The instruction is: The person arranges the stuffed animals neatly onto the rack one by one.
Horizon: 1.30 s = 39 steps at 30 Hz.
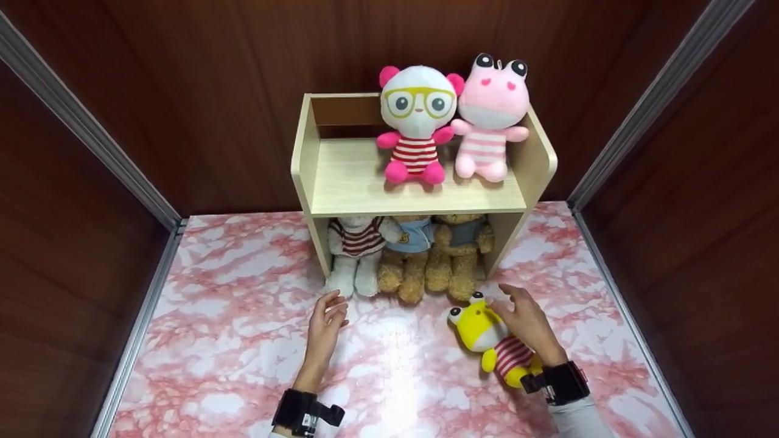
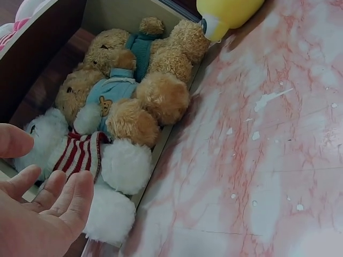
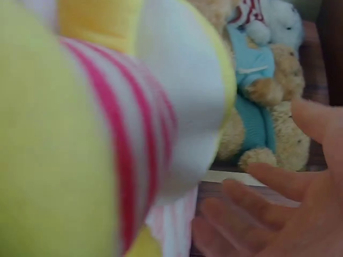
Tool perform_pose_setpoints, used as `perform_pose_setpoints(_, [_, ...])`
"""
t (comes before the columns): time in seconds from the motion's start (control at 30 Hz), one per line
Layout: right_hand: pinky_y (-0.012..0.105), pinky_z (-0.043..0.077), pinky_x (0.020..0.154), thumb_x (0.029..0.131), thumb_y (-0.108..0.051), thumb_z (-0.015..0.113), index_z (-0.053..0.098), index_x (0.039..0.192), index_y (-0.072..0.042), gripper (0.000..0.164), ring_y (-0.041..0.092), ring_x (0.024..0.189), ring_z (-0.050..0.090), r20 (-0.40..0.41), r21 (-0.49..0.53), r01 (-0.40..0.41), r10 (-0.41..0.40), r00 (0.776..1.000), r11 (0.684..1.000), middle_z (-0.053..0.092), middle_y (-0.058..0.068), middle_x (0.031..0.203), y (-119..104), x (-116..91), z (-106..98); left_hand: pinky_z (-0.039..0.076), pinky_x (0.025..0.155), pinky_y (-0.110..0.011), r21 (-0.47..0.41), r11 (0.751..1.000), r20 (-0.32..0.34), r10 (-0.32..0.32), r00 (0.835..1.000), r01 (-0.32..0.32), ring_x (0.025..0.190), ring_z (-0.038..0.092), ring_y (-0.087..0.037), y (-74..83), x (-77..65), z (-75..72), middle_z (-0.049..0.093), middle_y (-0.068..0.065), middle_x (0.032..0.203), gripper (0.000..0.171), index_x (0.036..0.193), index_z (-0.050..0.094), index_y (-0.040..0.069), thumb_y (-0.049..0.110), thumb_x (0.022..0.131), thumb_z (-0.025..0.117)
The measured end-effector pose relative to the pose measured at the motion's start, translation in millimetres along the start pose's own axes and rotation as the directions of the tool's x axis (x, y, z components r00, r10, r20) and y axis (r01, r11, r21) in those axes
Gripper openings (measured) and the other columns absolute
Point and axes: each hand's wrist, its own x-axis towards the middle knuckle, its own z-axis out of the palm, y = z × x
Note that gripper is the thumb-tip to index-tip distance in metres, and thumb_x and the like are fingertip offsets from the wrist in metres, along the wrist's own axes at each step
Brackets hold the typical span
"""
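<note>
A yellow plush frog (image 1: 478,328) in a red-and-white striped outfit lies on the marbled surface at the front right. My right hand (image 1: 526,316) is over its right side, close to the head. In the right wrist view the fingers (image 3: 262,206) are spread and fairly straight, with the frog large and blurred beside them. My left hand (image 1: 325,322), holding nothing, hovers with relaxed fingers by the feet of a white teddy bear (image 1: 359,243) in a striped sweater. That bear sits in the lower shelf compartment beside a brown bear (image 2: 115,93) in light blue and another brown bear (image 1: 456,255) in a dark teal top.
On the upper level of the pale wooden shelf (image 1: 359,176) sit a panda plush (image 1: 420,103) with yellow glasses and a pink frog plush (image 1: 493,103). Dark wood panels stand behind and on both sides. Pink marbled covering (image 1: 243,340) spreads in front.
</note>
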Motion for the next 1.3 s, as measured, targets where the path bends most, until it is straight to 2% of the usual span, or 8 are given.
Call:
perform_pose_setpoints(0.17, [0.062, 0.037, 0.114, 0.095, -0.059, 0.066, 0.036, 0.156, 0.006, 0.094, 0.049, 0.138, 0.044, 0.127, -0.046, -0.079, 0.084, 0.988, 0.996, 0.039, 0.034, 0.155, 8.1, -1.1, 6.5, 0.054, 0.094, -0.039, 0.0, 1.0, 0.005, 0.002, 1.0, -0.002, 0.119, 0.059, -0.021, 0.4, -1.1, -0.9, 0.047, -0.028, 0.14, 0.046, 0.148, 0.041, -0.008, 0.001, 0.104, 0.051])
perform_pose_setpoints(0.4, [0.062, 0.031, 0.118, 0.093, -0.062, 0.067, 0.032, 0.156, 0.008, 0.1, 0.049, 0.142, 0.04, 0.187, -0.008, -0.137, 0.137, 0.973, 0.99, 0.038, 0.033, 0.156, 13.8, -3.3, 18.0, 0.054, 0.094, -0.038, -0.006, 1.0, 0.005, 0.005, 1.0, -0.005, 0.118, 0.059, -0.018, -2.0, -4.1, -0.4, 0.048, -0.028, 0.139, 0.045, 0.147, 0.042, -0.008, 0.001, 0.104, 0.052])
perform_pose_setpoints(0.53, [0.06, 0.035, 0.116, 0.092, -0.062, 0.068, 0.037, 0.155, 0.005, 0.097, 0.046, 0.138, 0.046, 0.183, 0.0, -0.144, 0.142, 0.973, 0.99, 0.045, 0.03, 0.153, 14.1, -4.0, 22.3, 0.054, 0.095, -0.041, -0.007, 1.0, 0.012, 0.005, 1.0, -0.005, 0.119, 0.059, -0.021, -3.4, -5.0, 0.3, 0.046, -0.029, 0.14, 0.046, 0.147, 0.041, -0.009, 0.002, 0.104, 0.053])
perform_pose_setpoints(0.73, [0.052, 0.048, 0.104, 0.092, -0.05, 0.076, 0.053, 0.142, 0.005, 0.077, 0.034, 0.115, 0.062, 0.138, -0.003, -0.077, 0.077, 0.988, 0.997, 0.063, 0.022, 0.13, 9.9, -5.0, 25.3, 0.054, 0.095, -0.039, -0.002, 1.0, 0.023, 0.008, 1.0, -0.008, 0.118, 0.06, -0.019, -2.9, -6.9, -0.5, 0.048, -0.028, 0.138, 0.047, 0.147, 0.041, -0.009, 0.005, 0.105, 0.054])
perform_pose_setpoints(0.83, [0.046, 0.05, 0.096, 0.092, -0.043, 0.078, 0.058, 0.133, 0.006, 0.067, 0.029, 0.106, 0.063, 0.108, 0.006, -0.041, 0.04, 0.993, 0.999, 0.066, 0.018, 0.121, 5.7, -7.8, 23.9, 0.054, 0.096, -0.044, -0.004, 1.0, 0.023, 0.01, 1.0, -0.01, 0.117, 0.06, -0.017, -3.2, -7.2, -1.2, 0.048, -0.027, 0.139, 0.047, 0.148, 0.041, -0.009, 0.005, 0.105, 0.054])
perform_pose_setpoints(0.97, [0.045, 0.049, 0.093, 0.092, -0.038, 0.079, 0.058, 0.131, 0.007, 0.063, 0.028, 0.104, 0.061, 0.084, 0.049, -0.026, 0.022, 0.996, 0.998, 0.065, 0.018, 0.12, -2.2, -12.0, 21.5, 0.053, 0.097, -0.049, -0.004, 1.0, 0.023, 0.011, 1.0, -0.011, 0.116, 0.06, -0.018, -4.1, -6.7, -0.8, 0.049, -0.028, 0.137, 0.047, 0.147, 0.041, -0.01, 0.004, 0.105, 0.054])
perform_pose_setpoints(1.2, [0.045, 0.049, 0.093, 0.092, -0.041, 0.078, 0.057, 0.132, 0.003, 0.063, 0.028, 0.103, 0.059, 0.058, 0.066, -0.004, 0.0, 0.998, 0.998, 0.063, 0.015, 0.12, -22.2, -16.2, 18.7, 0.056, 0.091, -0.037, 0.036, 0.999, 0.028, 0.037, 0.999, -0.038, 0.126, 0.055, -0.045, -3.2, -7.3, 2.8, 0.046, -0.033, 0.138, 0.044, 0.146, 0.043, -0.009, 0.0, 0.103, 0.051])
perform_pose_setpoints(1.3, [0.046, 0.048, 0.094, 0.092, -0.042, 0.078, 0.057, 0.134, 0.002, 0.064, 0.03, 0.105, 0.06, 0.043, 0.077, -0.004, 0.001, 0.999, 0.997, 0.064, 0.016, 0.122, -31.7, -16.5, 17.3, 0.056, 0.092, -0.043, 0.046, 0.998, 0.033, 0.044, 0.998, -0.046, 0.127, 0.053, -0.049, -3.5, -6.6, 5.1, 0.047, -0.033, 0.138, 0.044, 0.145, 0.045, -0.009, -0.003, 0.101, 0.05])
